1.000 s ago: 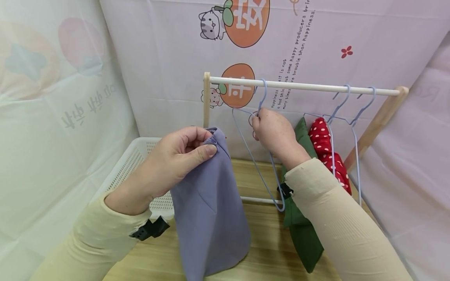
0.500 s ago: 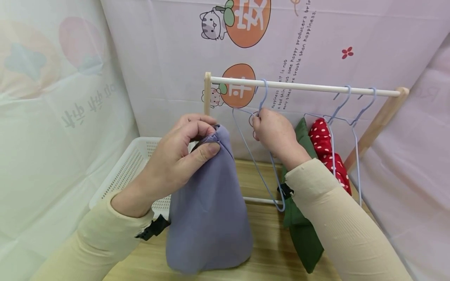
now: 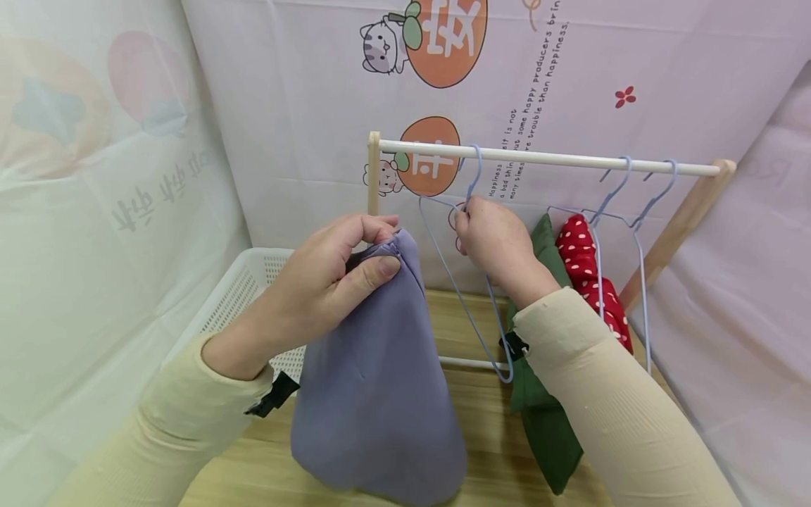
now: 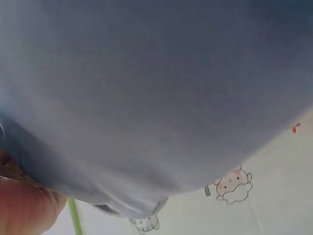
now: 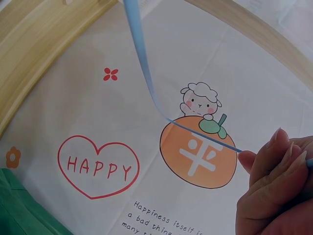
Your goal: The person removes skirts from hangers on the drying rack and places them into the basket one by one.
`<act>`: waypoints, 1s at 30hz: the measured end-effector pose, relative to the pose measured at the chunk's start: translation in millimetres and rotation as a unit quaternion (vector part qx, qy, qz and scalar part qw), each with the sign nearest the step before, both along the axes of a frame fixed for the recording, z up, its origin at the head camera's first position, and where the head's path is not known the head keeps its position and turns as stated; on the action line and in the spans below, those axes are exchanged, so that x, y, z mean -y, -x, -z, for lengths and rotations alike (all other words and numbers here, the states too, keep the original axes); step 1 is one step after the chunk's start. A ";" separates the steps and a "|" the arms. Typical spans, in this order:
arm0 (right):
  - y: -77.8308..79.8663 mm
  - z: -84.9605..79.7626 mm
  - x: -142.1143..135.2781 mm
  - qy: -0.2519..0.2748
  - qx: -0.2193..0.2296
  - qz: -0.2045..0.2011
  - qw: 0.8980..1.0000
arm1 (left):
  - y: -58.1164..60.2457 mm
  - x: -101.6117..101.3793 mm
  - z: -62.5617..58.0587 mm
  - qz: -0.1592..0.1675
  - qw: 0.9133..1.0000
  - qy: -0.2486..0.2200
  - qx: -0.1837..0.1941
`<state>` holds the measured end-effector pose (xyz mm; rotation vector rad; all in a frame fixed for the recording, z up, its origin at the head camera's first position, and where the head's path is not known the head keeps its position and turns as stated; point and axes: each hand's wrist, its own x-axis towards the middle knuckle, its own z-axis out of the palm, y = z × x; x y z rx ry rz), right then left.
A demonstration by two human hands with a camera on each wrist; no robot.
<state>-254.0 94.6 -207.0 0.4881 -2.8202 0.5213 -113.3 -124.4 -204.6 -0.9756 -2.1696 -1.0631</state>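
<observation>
A greyish-purple cloth garment [image 3: 380, 394] hangs down from my left hand [image 3: 323, 282], which pinches its top edge between thumb and fingers. In the left wrist view the cloth [image 4: 146, 107] fills most of the picture, with a bit of my thumb [image 4: 29, 205] at the lower left. My right hand [image 3: 497, 236] grips a light blue hanger [image 3: 478, 172] just under its hook, and the hook sits over the rack's rail. Seen from the right wrist, the hanger's thin arm [image 5: 142, 63] runs into my curled fingers. The garment is left of the hanger and apart from it.
The rack's white rail [image 3: 557, 158] also bears two blue hangers [image 3: 638, 260] at the right. A green garment [image 3: 548, 436] and a red polka-dot one [image 3: 579, 246] hang there. A white perforated basket [image 3: 231, 296] stands at the left on the wooden table [image 3: 253, 472].
My left hand has shifted slightly right, nearer the hanger. The garment's lower part has spread wider and flatter toward the camera. My right hand and its hanger have stayed in place.
</observation>
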 end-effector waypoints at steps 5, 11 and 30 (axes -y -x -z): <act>0.0 -0.6 0.3 -0.001 0.005 0.003 1.000 | 0.7 2.5 -4.5 -0.055 0.997 0.037 -0.038; 0.0 -1.3 0.5 -0.002 0.004 0.003 1.000 | 4.4 7.6 -9.1 -0.108 0.985 0.079 -0.106; -0.4 0.8 1.8 0.008 0.006 0.004 1.000 | 7.2 12.3 -45.7 -0.112 0.965 0.189 -0.142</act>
